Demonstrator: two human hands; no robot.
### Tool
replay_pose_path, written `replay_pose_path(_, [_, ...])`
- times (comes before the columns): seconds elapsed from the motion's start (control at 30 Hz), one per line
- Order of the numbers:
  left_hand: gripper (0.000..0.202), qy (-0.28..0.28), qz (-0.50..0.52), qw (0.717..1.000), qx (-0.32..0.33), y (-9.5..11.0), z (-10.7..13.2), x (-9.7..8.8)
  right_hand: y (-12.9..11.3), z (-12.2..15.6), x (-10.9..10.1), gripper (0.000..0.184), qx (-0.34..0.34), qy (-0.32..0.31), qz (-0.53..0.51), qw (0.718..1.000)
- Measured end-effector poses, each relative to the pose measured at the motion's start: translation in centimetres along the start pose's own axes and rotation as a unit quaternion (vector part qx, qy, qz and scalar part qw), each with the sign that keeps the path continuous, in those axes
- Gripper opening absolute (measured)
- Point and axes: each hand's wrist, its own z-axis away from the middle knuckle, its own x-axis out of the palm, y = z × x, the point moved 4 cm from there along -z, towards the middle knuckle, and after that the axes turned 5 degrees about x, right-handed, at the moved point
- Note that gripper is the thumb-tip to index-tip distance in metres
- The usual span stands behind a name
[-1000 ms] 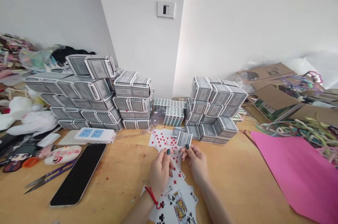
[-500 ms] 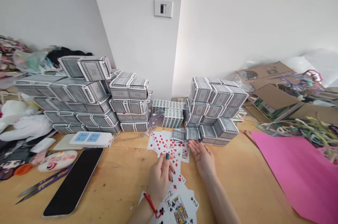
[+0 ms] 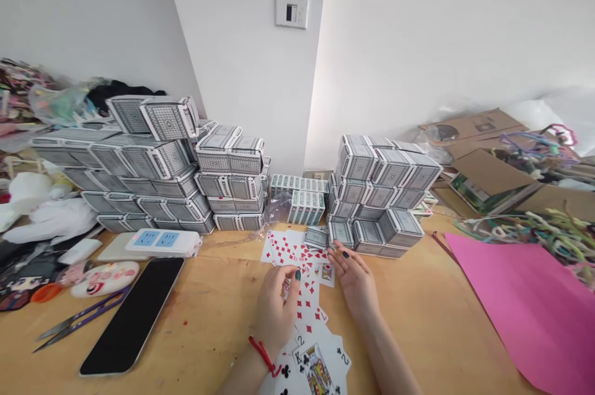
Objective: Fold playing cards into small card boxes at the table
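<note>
- Left: phone (image 3: pixel 132 317) on wooden tabletop (image 3: pixel 209 314), wood showing rightward to the hand.
- Left hand (image 3: pixel 276 308): grip curled narrow; cannot tell if holding.
- Centre: cards (image 3: pixel 320 361) face-up, running near to far between hands.
- Right hand (image 3: pixel 357 283): grip loosely spread.
- Right: pink sheet (image 3: pixel 515 308); far, open carton (image 3: pixel 493 168), cords (image 3: pixel 553 141) over it.

Red bracelet (image 3: pixel 263 355) (thin cord), teal nail polish (image 3: pixel 298 275)
</note>
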Motion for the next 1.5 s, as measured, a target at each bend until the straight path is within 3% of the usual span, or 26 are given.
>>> replay_pose_path(0.1, [0.019, -0.001, -0.095, 0.993, 0.069, -0.3, -0.4, 0.0, 0.5, 0.7, 0.0, 0.020, -0.029, 0.023, 0.151, 0.988])
replay_pose_path(0.27, [0.059, -0.045, -0.198, 0.975, 0.091, -2.1, -0.5, 1.4, 0.9, 2.2, 1.0, 0.020, -0.150, 0.049, 0.439, 0.885])
replay_pose_path(0.33, [0.065, -0.065, -0.229, 0.968, 0.084, -2.7, -0.5, 1.9, 1.1, 2.5, 1.3, 0.021, -0.167, 0.048, 0.496, 0.851])
replay_pose_path(0.4, [0.067, -0.075, -0.251, 0.962, 0.072, -2.9, -0.6, 2.0, 1.3, 2.7, 1.3, 0.021, -0.167, 0.044, 0.518, 0.838])
replay_pose_path(0.57, [0.063, -0.084, -0.269, 0.958, 0.047, -2.9, -1.0, 1.5, 1.4, 2.6, 1.3, 0.022, -0.154, 0.033, 0.521, 0.839])
replay_pose_path(0.8, [0.042, -0.068, -0.269, 0.958, 0.075, -2.8, -1.2, 1.1, 1.4, 2.7, 1.5, 0.022, -0.146, 0.022, 0.527, 0.837])
replay_pose_path(1.27, [0.035, -0.036, -0.233, 0.968, 0.091, -2.7, -1.0, 1.0, 1.5, 2.7, 1.6, 0.025, -0.145, 0.010, 0.520, 0.842])
replay_pose_path(1.4, [0.033, -0.042, -0.226, 0.971, 0.070, -2.7, -1.1, 0.9, 1.4, 2.7, 1.6, 0.026, -0.140, 0.012, 0.499, 0.855])
replay_pose_path(1.5, [0.032, -0.048, -0.208, 0.975, 0.061, -2.4, -1.2, 0.7, 1.7, 2.8, 1.7, 0.034, -0.113, -0.001, 0.451, 0.885])
